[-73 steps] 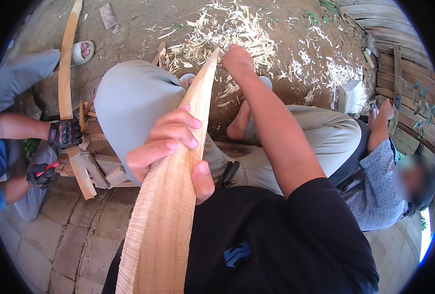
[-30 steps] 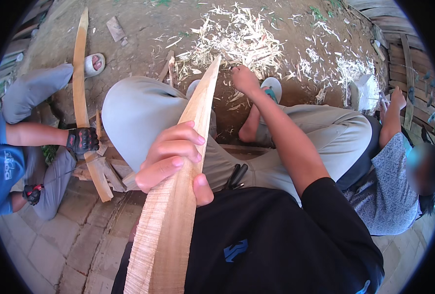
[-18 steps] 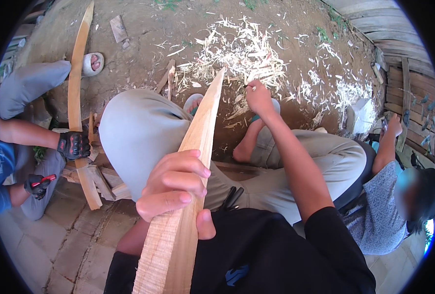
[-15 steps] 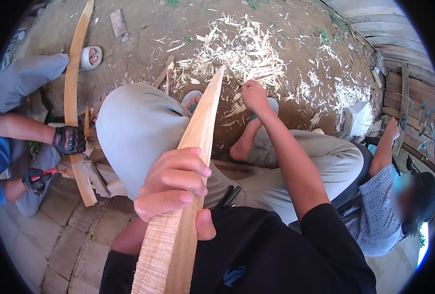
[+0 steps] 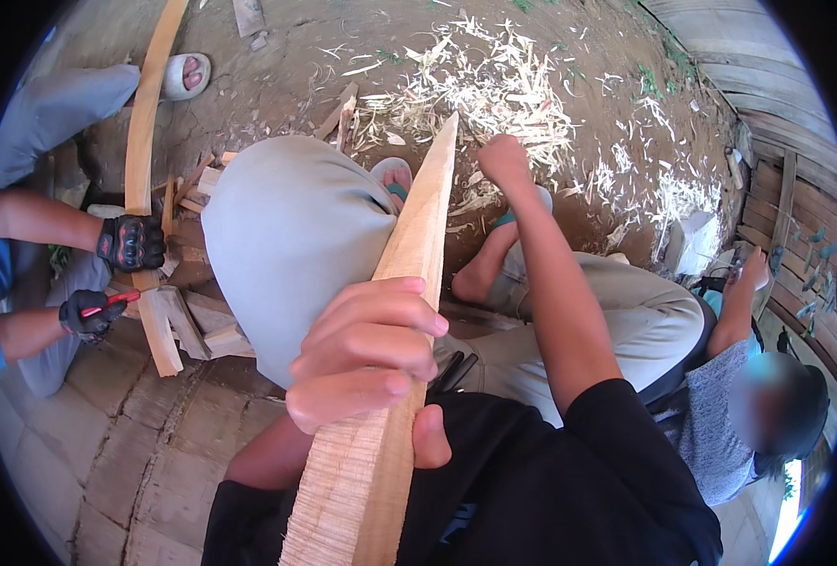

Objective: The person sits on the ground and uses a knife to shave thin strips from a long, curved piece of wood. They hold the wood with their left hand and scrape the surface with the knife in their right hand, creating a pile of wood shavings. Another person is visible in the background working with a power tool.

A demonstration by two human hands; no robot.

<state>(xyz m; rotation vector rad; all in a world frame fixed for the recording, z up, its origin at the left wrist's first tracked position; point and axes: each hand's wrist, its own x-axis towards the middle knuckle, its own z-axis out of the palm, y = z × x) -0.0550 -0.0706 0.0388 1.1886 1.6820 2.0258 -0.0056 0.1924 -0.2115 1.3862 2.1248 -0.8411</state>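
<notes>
A long pale piece of wood (image 5: 407, 253), tapering to a point at its far end, lies slantwise in front of my body. My left hand (image 5: 369, 351) is wrapped round its middle, fingers over the top and thumb on the right side. Saw-like ridges mark its broad near end. My right hand (image 5: 506, 162) is closed in a fist just right of the wood's tip, apart from it; whatever it may hold is hidden.
Wood shavings (image 5: 494, 94) cover the dirt ahead. On the left a person's gloved hand (image 5: 132, 242) grips a long wooden strip (image 5: 142, 141); the other holds a red-handled tool (image 5: 112, 303). Another person (image 5: 720, 415) sits at right. Offcuts (image 5: 192, 321) lie beside my knee.
My left hand and the wood have shifted right in the view, as has my right fist. The neighbour's gloved hand with the red tool has moved up nearer the strip.
</notes>
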